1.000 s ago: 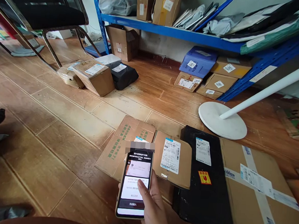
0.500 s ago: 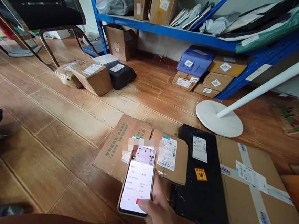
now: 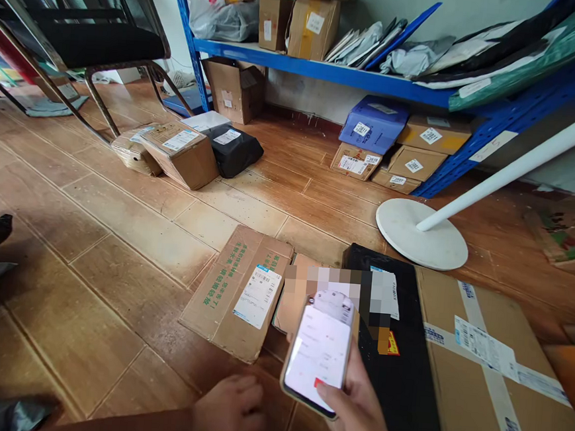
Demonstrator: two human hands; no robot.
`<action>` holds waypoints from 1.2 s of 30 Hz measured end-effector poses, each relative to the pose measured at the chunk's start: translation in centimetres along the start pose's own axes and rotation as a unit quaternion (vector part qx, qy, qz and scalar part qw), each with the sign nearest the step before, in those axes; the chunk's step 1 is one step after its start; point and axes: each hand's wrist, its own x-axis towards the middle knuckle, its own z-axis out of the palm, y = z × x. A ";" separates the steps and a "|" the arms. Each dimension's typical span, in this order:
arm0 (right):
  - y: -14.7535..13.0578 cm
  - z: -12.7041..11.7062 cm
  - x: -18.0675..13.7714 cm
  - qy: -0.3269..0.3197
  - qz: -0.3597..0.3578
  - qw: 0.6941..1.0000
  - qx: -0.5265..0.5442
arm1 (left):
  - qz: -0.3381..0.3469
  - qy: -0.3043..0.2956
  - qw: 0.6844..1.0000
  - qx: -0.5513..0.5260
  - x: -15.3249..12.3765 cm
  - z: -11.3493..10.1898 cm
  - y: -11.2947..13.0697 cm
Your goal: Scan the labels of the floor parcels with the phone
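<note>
Phone (image 3: 317, 351) is shifted rightward since earlier frame, now held over small box (image 3: 295, 294) and black parcel (image 3: 404, 377), no longer over printed box (image 3: 241, 291), whose label is uncovered. Phone is gripped by right hand (image 3: 356, 413), fingers wrapped round its edge, thumb laid on screen. Left hand (image 3: 230, 410) is newly brought into view, loosely curled, nothing held, beside printed box. Large taped box (image 3: 493, 384) is seen at right.
</note>
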 end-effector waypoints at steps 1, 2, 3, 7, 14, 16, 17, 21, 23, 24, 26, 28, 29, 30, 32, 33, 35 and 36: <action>-0.9 -0.2 0.1 0.016 -0.012 1.000 0.004 | 0.004 0.030 1.000 0.010 0.5 -1.3 -0.1; -1.8 -0.4 0.2 0.031 -0.026 0.999 0.003 | -0.008 0.068 0.998 0.016 0.8 -2.5 -0.3; -2.6 -0.6 0.3 0.046 -0.040 0.998 -0.003 | -0.028 0.109 0.993 0.023 1.0 -3.5 -0.7; -4.2 -1.2 0.3 0.089 -0.079 0.993 -0.016 | -0.112 0.219 0.963 0.109 0.3 -5.3 -3.7; -3.8 -1.4 -0.6 0.021 -0.043 0.999 -0.010 | -0.256 0.289 0.896 0.217 0.2 -4.3 -8.0; -3.6 -1.4 -0.7 0.012 -0.030 0.999 0.012 | -0.332 0.297 0.872 0.202 1.1 -4.2 -8.2; -3.5 -1.4 -0.7 0.014 -0.023 0.999 0.025 | -0.371 0.299 0.858 0.193 1.5 -4.2 -8.3; -4.0 -1.4 -0.3 -0.005 -0.010 0.999 0.053 | -0.456 0.318 0.814 0.169 2.6 -4.0 -8.3; -4.8 -1.1 0.5 -0.026 -0.001 0.999 0.043 | -0.453 0.329 0.813 0.161 2.7 -3.8 -8.4; -5.3 -0.7 1.2 -0.038 0.003 0.999 0.036 | -0.450 0.332 0.813 0.160 2.7 -3.7 -8.4; -6.6 0.7 2.6 -0.072 0.006 0.997 0.018 | -0.450 0.334 0.813 0.160 2.7 -3.4 -8.7; -7.9 2.6 4.1 -0.119 0.001 0.993 -0.001 | -0.451 0.330 0.813 0.165 2.8 -3.1 -8.9; -8.6 3.6 4.7 -0.141 0.003 0.990 -0.008 | -0.452 0.328 0.813 0.168 2.9 -3.0 -8.9; -9.1 4.6 5.2 -0.160 0.009 0.987 -0.011 | -0.452 0.325 0.812 0.173 3.0 -3.0 -9.0; -10.0 6.3 5.7 -0.187 0.034 0.982 -0.013 | -0.457 0.307 0.817 0.172 3.3 -3.3 -8.8; -10.4 7.0 5.6 -0.194 0.051 0.980 -0.014 | -0.465 0.292 0.819 0.166 3.5 -3.6 -8.6; -11.1 8.1 4.4 -0.195 0.071 0.978 -0.029 | -0.492 0.246 0.824 0.136 4.3 -4.6 -7.8; -11.6 8.6 3.4 -0.188 0.069 0.979 -0.041 | -0.517 0.216 0.821 0.106 4.8 -5.4 -7.0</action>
